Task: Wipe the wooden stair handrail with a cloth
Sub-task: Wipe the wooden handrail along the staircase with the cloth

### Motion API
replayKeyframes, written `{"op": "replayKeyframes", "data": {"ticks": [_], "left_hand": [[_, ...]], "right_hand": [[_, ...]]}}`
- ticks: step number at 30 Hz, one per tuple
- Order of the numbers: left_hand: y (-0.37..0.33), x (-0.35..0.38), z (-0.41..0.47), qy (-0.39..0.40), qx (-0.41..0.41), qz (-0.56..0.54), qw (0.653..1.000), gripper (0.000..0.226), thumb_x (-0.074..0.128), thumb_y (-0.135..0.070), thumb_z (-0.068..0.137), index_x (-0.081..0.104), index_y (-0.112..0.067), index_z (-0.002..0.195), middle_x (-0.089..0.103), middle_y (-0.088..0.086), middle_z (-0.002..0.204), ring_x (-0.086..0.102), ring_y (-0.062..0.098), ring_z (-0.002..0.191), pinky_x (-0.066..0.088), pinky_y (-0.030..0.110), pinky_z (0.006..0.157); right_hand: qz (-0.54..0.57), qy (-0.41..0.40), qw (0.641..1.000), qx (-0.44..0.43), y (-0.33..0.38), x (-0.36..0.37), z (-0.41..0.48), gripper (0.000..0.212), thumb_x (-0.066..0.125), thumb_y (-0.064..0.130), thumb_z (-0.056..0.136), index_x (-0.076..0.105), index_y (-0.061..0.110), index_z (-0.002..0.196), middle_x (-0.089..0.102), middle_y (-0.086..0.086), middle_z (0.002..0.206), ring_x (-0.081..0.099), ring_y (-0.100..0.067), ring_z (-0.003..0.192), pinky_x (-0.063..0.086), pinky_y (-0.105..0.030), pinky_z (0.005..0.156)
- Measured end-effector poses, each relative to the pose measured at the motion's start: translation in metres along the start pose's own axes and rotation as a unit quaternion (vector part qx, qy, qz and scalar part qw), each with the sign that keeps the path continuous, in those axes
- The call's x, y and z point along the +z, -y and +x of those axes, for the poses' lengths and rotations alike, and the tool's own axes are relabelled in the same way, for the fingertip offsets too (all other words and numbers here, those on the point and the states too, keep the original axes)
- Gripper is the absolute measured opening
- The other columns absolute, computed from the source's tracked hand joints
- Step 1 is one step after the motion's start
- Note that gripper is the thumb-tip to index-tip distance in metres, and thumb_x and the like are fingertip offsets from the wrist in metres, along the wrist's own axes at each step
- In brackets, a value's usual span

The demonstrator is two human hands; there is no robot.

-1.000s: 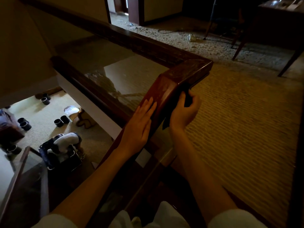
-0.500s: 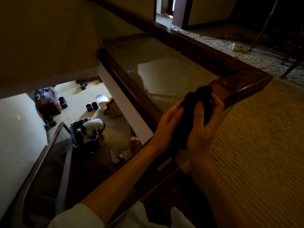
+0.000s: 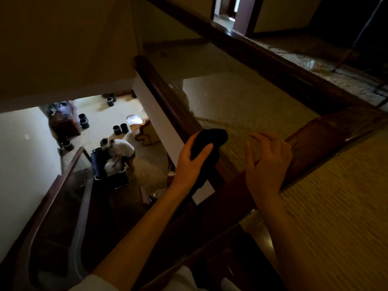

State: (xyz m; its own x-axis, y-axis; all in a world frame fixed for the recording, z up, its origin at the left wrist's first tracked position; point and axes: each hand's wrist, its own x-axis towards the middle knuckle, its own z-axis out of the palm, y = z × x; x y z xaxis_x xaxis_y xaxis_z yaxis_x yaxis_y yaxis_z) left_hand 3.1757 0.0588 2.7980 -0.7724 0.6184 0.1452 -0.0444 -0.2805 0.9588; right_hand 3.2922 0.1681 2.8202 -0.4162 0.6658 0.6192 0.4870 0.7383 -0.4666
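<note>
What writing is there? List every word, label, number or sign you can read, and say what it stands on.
None can be read.
The dark cloth in the left hand and the wooden handrail under the right hand show no print.
The dark containers on the lower floor are too small and dim to tell.

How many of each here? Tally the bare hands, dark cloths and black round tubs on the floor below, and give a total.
Bare hands: 2 (left hand, right hand)
Dark crumpled cloth: 1
Black round tubs downstairs: 7
Total: 10
</note>
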Motion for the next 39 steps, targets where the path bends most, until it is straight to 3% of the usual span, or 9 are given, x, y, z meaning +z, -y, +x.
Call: {"op": "replayKeyframes", "data": {"ticks": [5,7,11,15,21,28,31,35,39], "left_hand": [[0.029,0.029,0.032,0.094,-0.038,0.016,0.995,0.032,0.061,-0.027,0.094,0.053,-0.039,0.123,0.061,-0.007,0.125,0.061,0.014,0.115,0.053,0.032,0.093],[0.040,0.043,0.041,0.145,-0.063,0.020,0.987,0.033,0.059,-0.032,0.095,0.051,-0.043,0.124,0.059,-0.008,0.129,0.059,0.013,0.118,0.053,0.029,0.094],[0.055,0.075,0.053,0.256,-0.138,-0.011,0.957,0.036,0.057,-0.045,0.093,0.054,-0.037,0.128,0.065,-0.013,0.121,0.062,0.009,0.112,0.054,0.022,0.085],[0.059,0.108,0.066,0.305,-0.142,-0.022,0.941,0.045,0.061,-0.056,0.086,0.060,-0.027,0.120,0.071,-0.014,0.098,0.068,0.000,0.088,0.049,0.011,0.067],[0.048,0.156,0.096,0.347,-0.113,-0.044,0.930,0.009,0.059,-0.033,0.095,0.057,-0.038,0.102,0.066,-0.011,0.099,0.065,-0.007,0.083,0.049,0.012,0.068],[0.079,0.087,0.070,0.421,-0.073,-0.083,0.900,0.014,0.052,-0.024,0.099,0.058,-0.031,0.109,0.067,-0.016,0.100,0.065,0.001,0.094,0.050,0.013,0.076],[0.085,0.073,0.058,0.425,-0.074,-0.107,0.896,0.028,0.049,-0.025,0.095,0.049,-0.025,0.122,0.062,-0.001,0.116,0.061,0.014,0.108,0.052,0.029,0.091],[0.061,0.124,0.083,0.424,-0.028,-0.079,0.902,0.026,0.044,-0.029,0.090,0.042,-0.033,0.116,0.047,0.008,0.125,0.051,0.023,0.118,0.045,0.046,0.102],[0.032,0.193,0.118,0.415,-0.002,-0.067,0.907,0.025,0.046,-0.014,0.098,0.041,-0.012,0.123,0.038,0.005,0.121,0.043,0.026,0.121,0.041,0.046,0.105]], "right_hand": [[0.025,-0.140,0.990,0.004,-0.004,-0.002,-0.001,0.026,0.055,0.011,0.094,0.064,0.004,0.118,0.061,-0.012,0.120,0.052,-0.026,0.120,0.032,-0.044,0.112],[0.000,-0.184,0.983,0.022,-0.004,-0.003,-0.004,0.026,0.054,0.010,0.094,0.064,0.004,0.117,0.061,-0.011,0.121,0.053,-0.028,0.122,0.022,-0.046,0.117],[-0.023,-0.230,0.969,0.083,-0.003,-0.002,-0.003,0.030,0.050,0.019,0.096,0.062,0.003,0.120,0.058,-0.011,0.125,0.050,-0.028,0.125,0.033,-0.056,0.106],[-0.047,-0.226,0.966,0.117,0.000,-0.002,0.000,0.036,0.050,0.021,0.096,0.059,0.002,0.124,0.057,-0.010,0.127,0.049,-0.027,0.124,0.037,-0.051,0.102],[-0.063,-0.214,0.963,0.149,-0.002,0.001,0.000,0.036,0.049,0.022,0.095,0.055,0.009,0.128,0.054,-0.005,0.129,0.046,-0.018,0.125,0.037,-0.045,0.104],[-0.101,-0.202,0.961,0.160,-0.001,0.007,0.001,0.035,0.049,0.022,0.096,0.052,0.015,0.130,0.054,0.001,0.128,0.047,-0.018,0.125,0.037,-0.054,0.103],[-0.134,-0.196,0.960,0.150,-0.002,0.008,0.002,0.034,0.047,0.021,0.096,0.054,0.013,0.128,0.056,0.003,0.127,0.047,-0.017,0.127,0.030,-0.059,0.109],[-0.156,-0.199,0.954,0.163,-0.004,0.008,0.001,0.035,0.046,0.024,0.096,0.057,0.010,0.126,0.059,0.001,0.125,0.047,-0.012,0.126,0.023,-0.054,0.114],[-0.160,-0.205,0.951,0.169,-0.002,0.008,0.000,0.035,0.046,0.025,0.096,0.058,0.011,0.126,0.058,0.003,0.124,0.044,-0.004,0.126,0.018,-0.045,0.119]]}}
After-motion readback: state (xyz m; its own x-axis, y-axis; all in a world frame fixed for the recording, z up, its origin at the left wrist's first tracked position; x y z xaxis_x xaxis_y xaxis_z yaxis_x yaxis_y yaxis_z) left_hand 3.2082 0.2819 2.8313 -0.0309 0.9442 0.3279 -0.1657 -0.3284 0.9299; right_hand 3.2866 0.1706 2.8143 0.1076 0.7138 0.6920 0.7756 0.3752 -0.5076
